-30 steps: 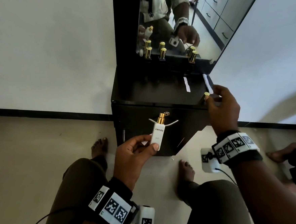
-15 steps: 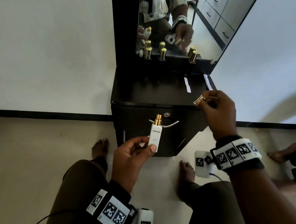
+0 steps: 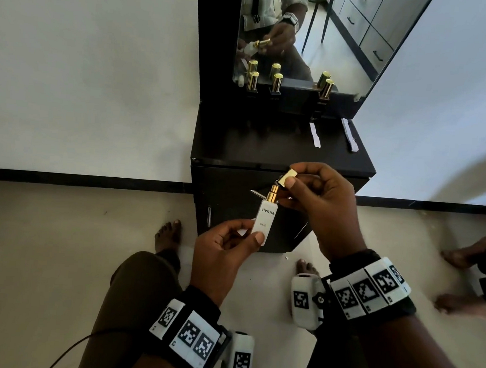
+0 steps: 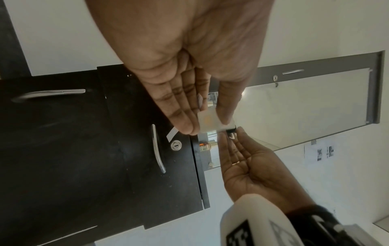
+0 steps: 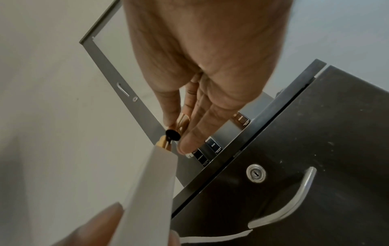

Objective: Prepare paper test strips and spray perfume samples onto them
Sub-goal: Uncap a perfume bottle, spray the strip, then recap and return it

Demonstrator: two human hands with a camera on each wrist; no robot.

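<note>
Progress: two paper strips (image 3: 315,135) laid on surface (image 3: 252,153) | left hand (image 3: 225,248) grips Clensta bottle (image 3: 264,220) | right hand (image 3: 318,200) pinches gold cap (image 3: 287,177) at nozzle | remaining: likely three capped bottles (image 3: 276,82).

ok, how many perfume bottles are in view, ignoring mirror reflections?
4. The white bottle is held in the left hand. Three dark gold-capped ones stand on the cabinet against the mirror: left bottle, middle bottle, right bottle. None looks hidden.
</note>
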